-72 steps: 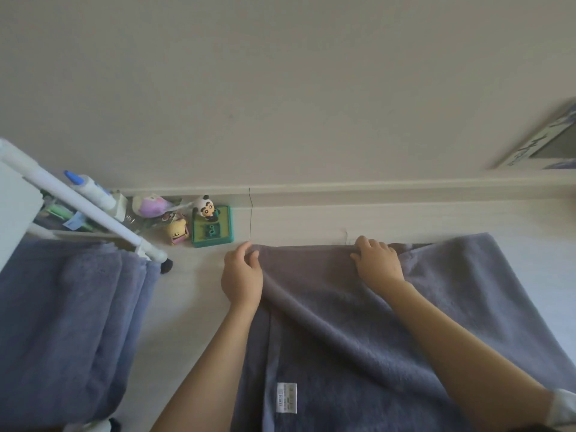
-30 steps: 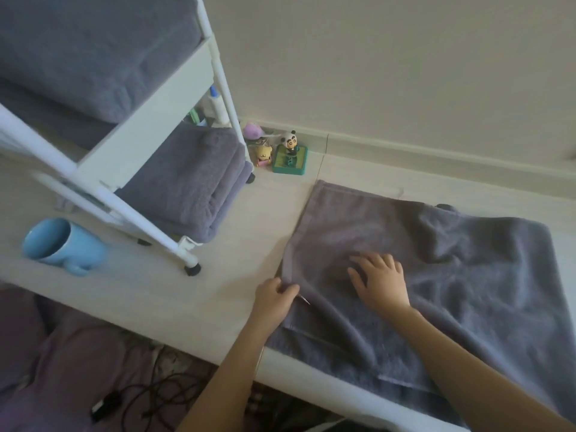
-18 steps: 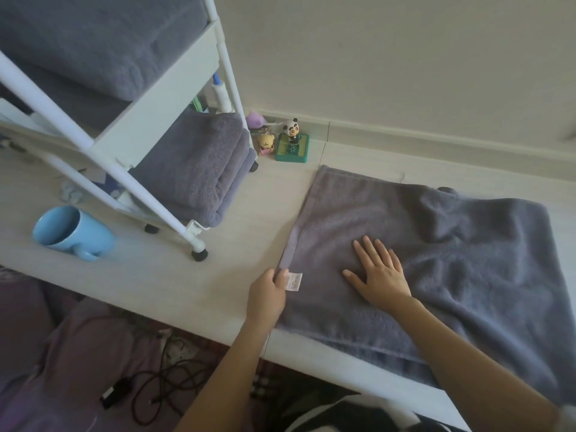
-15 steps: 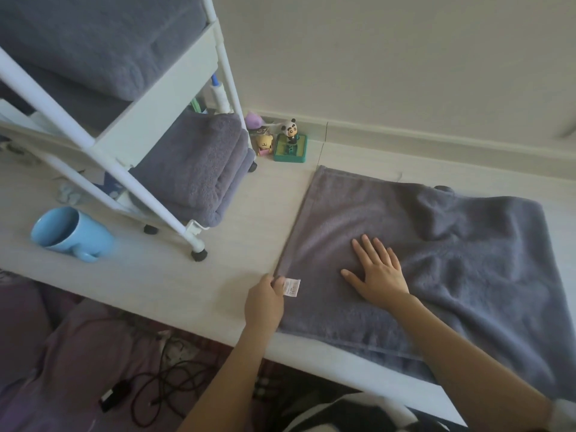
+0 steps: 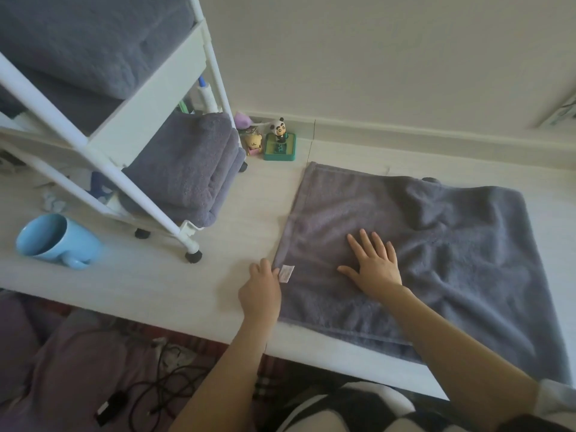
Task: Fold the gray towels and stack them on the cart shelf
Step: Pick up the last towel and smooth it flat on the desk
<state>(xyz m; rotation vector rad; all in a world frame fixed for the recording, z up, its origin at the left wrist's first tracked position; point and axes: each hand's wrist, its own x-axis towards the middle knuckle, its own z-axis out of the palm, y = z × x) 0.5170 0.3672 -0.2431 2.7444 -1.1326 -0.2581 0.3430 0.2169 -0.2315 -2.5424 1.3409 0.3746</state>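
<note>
Gray towel [image 5: 436,244] flat | right hand [image 5: 375,268] pressing, fingers spread | left hand [image 5: 260,293] apparently pinching its edge

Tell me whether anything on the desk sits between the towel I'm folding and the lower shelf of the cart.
Nothing visible does. The desk is bare between the towel and the cart. The toys sit farther back by the wall, the blue mug beyond the cart. That shelf already holds folded towels.

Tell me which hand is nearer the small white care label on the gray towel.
Left. The left hand touches the small white care label at the gray towel's edge; the right hand lies flat farther right.
</note>
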